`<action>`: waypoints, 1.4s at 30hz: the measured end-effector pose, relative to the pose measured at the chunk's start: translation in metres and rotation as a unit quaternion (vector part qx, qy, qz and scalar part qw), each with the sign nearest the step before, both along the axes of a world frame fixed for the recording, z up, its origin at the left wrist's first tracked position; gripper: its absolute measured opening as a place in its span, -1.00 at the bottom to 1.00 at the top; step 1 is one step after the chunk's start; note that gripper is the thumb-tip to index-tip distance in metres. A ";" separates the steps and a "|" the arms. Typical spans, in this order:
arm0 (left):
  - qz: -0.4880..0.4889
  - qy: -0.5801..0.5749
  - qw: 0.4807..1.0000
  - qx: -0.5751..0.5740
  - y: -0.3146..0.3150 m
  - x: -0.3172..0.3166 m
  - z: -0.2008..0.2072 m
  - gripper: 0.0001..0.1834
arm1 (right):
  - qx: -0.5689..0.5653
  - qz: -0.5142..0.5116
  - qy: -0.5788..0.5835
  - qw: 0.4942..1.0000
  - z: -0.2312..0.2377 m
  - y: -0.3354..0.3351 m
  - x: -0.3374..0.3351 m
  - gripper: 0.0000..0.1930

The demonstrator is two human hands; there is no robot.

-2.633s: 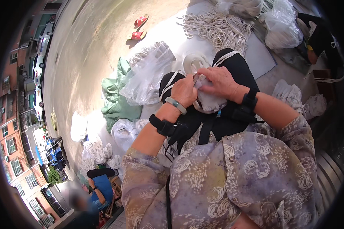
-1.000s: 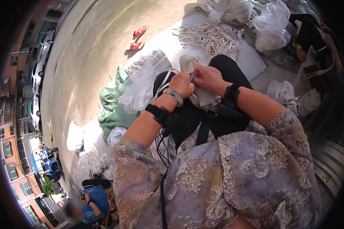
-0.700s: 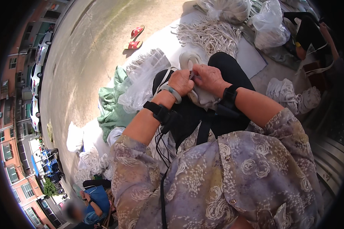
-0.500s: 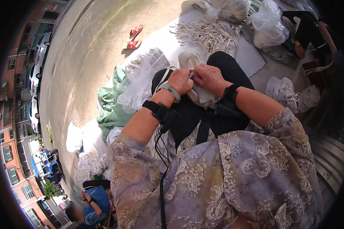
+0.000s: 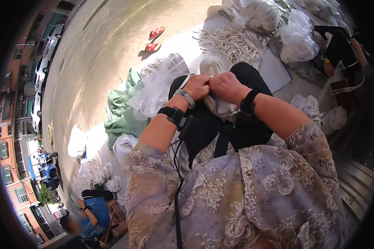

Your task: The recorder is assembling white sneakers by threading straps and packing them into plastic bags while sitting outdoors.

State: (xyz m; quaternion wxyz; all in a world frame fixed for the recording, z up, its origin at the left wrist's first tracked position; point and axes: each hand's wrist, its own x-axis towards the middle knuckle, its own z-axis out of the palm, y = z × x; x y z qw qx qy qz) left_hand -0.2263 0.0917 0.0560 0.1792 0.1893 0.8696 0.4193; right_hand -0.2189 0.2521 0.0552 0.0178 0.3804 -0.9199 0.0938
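A whitish sneaker (image 5: 221,108) lies across my lap between my knees, its toe pointing away from me. Both hands meet over its lacing area and cover much of the upper. My left hand (image 5: 196,87) is closed in a pinch on a white shoelace (image 5: 186,80), which loops out beside the left knee. Close against it, my right hand (image 5: 227,88) is also pinched, with a bit of white lace showing at its fingertips. The lace holes are hidden under the fingers.
A pile of loose white laces (image 5: 232,46) lies beyond my knees, beside stuffed plastic bags (image 5: 297,39). White sneakers (image 5: 309,108) stand at the right. Clear plastic (image 5: 153,89) and green cloth (image 5: 122,110) are at the left. Another person (image 5: 93,213) sits lower left; red sandals (image 5: 151,47) lie farther off.
My view has shifted slightly, so the far scene sits a little lower and to the right. Both hands stay together over the sneaker, with only a small shift of the fingers.
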 end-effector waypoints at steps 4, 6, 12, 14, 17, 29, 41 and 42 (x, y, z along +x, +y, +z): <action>0.020 -0.045 0.999 0.017 0.003 0.007 0.003 -0.85 | -0.009 0.069 0.013 0.997 -0.002 0.003 -0.004 -0.88; 0.017 -0.007 1.000 0.025 -0.007 0.006 0.000 -0.85 | -0.003 0.068 0.005 0.998 0.007 -0.006 -0.004 -0.88; 0.046 0.041 0.998 -0.003 -0.007 0.007 -0.008 -0.85 | 0.007 0.067 -0.021 0.997 0.004 -0.008 -0.008 -0.86; 0.064 0.065 0.996 -0.026 -0.010 0.007 -0.011 -0.86 | 0.024 0.073 -0.026 0.997 0.007 -0.007 -0.004 -0.85; 0.062 0.073 0.993 -0.064 -0.016 0.005 -0.004 -0.84 | 0.016 0.052 -0.072 0.996 0.007 0.000 0.001 -0.83; 0.024 -0.075 0.997 0.017 -0.010 0.008 0.003 -0.87 | -0.041 0.007 0.016 0.999 -0.004 -0.004 0.009 -0.86; 0.025 -0.102 0.992 0.070 -0.010 0.000 -0.007 -0.82 | -0.020 0.021 0.056 0.998 -0.004 -0.010 0.006 -0.89; 0.036 -0.098 0.992 0.073 -0.009 0.001 -0.007 -0.80 | -0.041 0.025 0.065 0.997 -0.003 -0.009 0.006 -0.89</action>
